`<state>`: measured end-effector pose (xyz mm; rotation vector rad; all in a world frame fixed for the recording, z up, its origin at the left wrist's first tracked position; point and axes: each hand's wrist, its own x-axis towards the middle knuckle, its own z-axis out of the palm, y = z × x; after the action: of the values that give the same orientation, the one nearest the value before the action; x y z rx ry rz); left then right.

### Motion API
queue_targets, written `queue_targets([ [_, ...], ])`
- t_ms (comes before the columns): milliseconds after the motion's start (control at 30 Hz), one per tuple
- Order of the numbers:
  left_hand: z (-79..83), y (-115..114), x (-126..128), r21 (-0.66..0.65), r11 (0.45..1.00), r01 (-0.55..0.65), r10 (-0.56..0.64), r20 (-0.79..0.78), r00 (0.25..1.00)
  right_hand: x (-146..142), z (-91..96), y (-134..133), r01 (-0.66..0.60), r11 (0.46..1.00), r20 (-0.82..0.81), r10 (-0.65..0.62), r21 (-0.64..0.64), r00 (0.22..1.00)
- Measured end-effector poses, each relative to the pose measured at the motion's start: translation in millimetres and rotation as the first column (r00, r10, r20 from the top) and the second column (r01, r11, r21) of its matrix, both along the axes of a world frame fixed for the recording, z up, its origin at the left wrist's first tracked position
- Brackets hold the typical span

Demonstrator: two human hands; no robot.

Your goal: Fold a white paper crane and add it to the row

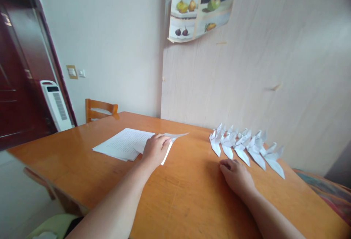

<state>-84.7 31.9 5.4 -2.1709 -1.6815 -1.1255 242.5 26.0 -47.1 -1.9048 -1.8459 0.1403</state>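
Note:
My left hand reaches out over the wooden table and pinches the top sheet of paper, whose far corner lifts off the table. That sheet comes from a stack of printed white papers lying to the left. My right hand rests on the table with its fingers curled under, nothing visible in it. Just beyond it lies a row of several folded white paper cranes.
A pale wood-grain wall panel stands behind the table, with a fruit poster peeling off it. A wooden chair stands at the table's far left end. A white tower heater stands by a dark red door.

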Motion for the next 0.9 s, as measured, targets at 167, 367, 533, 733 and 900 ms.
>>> queue_targets([
  [167, 3.1, -10, 19, -0.083, 0.989, 0.120, -0.118, 0.020, 0.993, -1, 3.5, -1, 0.000, 1.000, -0.003, 0.000, -0.017, 1.000],
  [367, 3.5, -20, 35, -0.147, 0.958, 0.245, -0.234, 0.088, 0.968, -2, 4.7, -2, -0.006, 1.000, -0.003, 0.006, -0.008, 1.000],
  [533, 1.3, -20, 37, -0.205, 0.916, 0.346, -0.319, 0.154, 0.935, -2, 5.0, -2, -0.021, 1.000, 0.004, 0.021, -0.014, 1.000],
  [733, -4.6, -6, 17, -0.236, 0.952, 0.196, -0.163, 0.150, 0.975, -1, 2.9, -1, -0.027, 1.000, 0.012, 0.028, -0.013, 1.000],
  [900, -16.2, 2, 1, -0.360, 0.933, 0.002, -0.032, -0.076, 0.997, -1, 3.3, -1, -0.030, 0.999, 0.014, 0.030, -0.015, 0.999],
])
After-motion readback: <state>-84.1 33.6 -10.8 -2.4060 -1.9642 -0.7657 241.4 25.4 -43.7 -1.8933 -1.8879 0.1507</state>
